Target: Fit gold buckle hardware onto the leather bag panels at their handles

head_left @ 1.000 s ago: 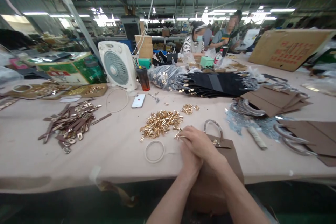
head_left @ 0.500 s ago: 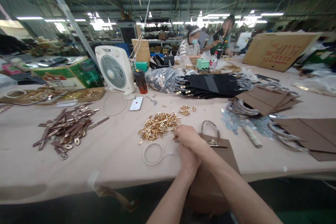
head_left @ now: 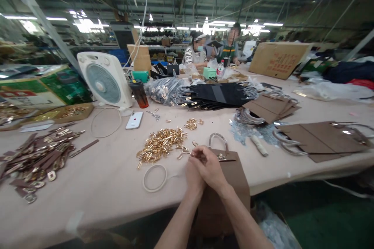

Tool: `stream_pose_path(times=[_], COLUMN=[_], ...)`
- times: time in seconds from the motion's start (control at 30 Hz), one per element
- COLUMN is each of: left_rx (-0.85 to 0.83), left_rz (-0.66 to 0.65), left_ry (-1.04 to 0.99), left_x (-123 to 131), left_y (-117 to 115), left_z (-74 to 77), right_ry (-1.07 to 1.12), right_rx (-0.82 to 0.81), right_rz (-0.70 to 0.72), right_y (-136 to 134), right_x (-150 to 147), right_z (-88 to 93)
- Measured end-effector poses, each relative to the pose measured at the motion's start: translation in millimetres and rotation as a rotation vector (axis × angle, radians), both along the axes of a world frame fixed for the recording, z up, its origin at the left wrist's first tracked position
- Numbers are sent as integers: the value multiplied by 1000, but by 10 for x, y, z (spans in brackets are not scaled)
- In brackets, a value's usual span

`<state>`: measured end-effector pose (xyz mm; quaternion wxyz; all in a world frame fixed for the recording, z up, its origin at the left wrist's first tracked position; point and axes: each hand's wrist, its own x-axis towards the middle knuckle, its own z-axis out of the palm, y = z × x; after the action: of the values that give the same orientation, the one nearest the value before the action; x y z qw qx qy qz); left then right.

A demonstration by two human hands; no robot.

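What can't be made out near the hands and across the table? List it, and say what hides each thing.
All in the head view:
- Left hand: its fingers, hidden behind the right hand.
- Any small part in the right hand: too small and blurred.
- Brown bag: partly covered by the right forearm.
- Strap pile: cut off by the left edge.
- Red print: too blurred to read.

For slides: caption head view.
Left hand and right hand close together at a brown bag, near heaped gold fittings.
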<state>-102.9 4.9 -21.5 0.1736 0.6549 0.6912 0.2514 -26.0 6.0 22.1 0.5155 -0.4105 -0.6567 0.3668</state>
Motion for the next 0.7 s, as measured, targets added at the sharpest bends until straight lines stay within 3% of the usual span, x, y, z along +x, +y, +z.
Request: stream_pose_path(times=[0.2,0.43,0.57,0.7], left_rx=[64,154,226,500], left_rz=[52,109,159,161], left_ry=[-2,-111,-213,-205], left_x=[72,106,104,103], left_y=[-8,32,53,45], left_z=[95,70,28,32], right_ry=[252,515,558,430], right_rx=[-86,-190,-220,-208], right_rz=[-135,-533,-591,-584], right_y=[-139,-127,-167,-202], right_x=[415,1209,1454,1470], right_z=[-70,-420,-623,-654])
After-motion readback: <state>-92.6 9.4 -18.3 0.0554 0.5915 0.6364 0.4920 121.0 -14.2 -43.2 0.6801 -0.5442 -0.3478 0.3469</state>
